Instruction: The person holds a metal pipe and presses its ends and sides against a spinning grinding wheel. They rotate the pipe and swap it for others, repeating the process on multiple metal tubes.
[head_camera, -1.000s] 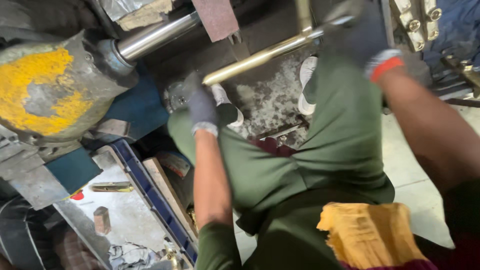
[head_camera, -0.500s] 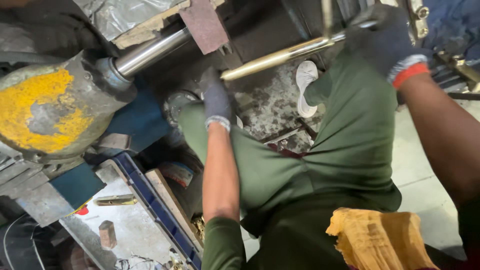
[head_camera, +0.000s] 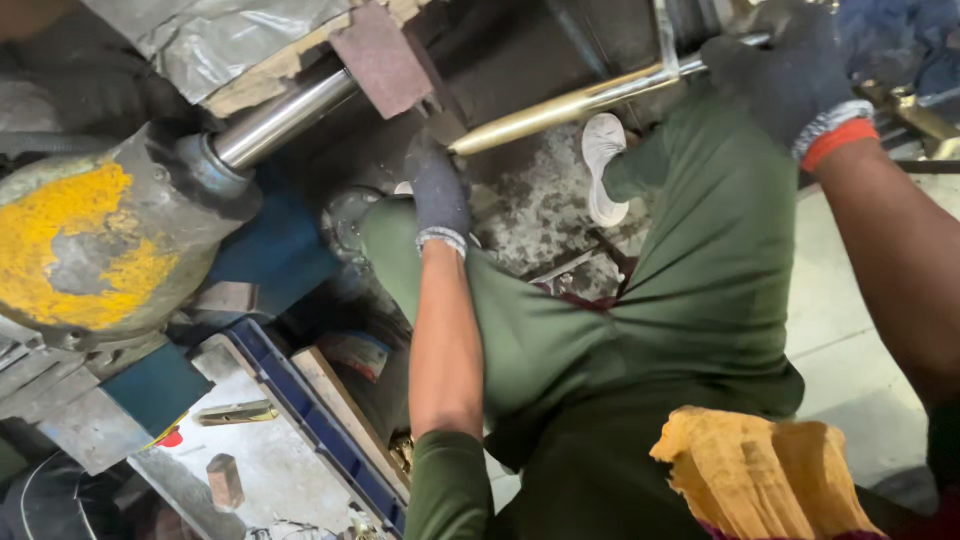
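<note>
A long brass-coloured rod (head_camera: 560, 103) runs from the upper right down to the middle, under a rusty metal block (head_camera: 380, 58). My left hand (head_camera: 437, 190), in a dark glove, sits at the rod's lower tip near the block, fingers curled around it. My right hand (head_camera: 790, 75), in a dark glove with an orange cuff, grips the rod's upper end. My green-trousered knees (head_camera: 690, 260) lie below the rod, a white shoe (head_camera: 600, 165) between them.
A large cylinder with worn yellow paint (head_camera: 90, 245) and a shiny steel shaft (head_camera: 280, 118) fills the left. A blue tray (head_camera: 310, 420) with small metal pieces lies lower left. A yellow cloth (head_camera: 760, 480) rests on my lap.
The view has shifted, so the rod and both hands sit lower in the frame. My left hand has moved up from my knee to the rod's lower tip. The right hand still grips the rod.
</note>
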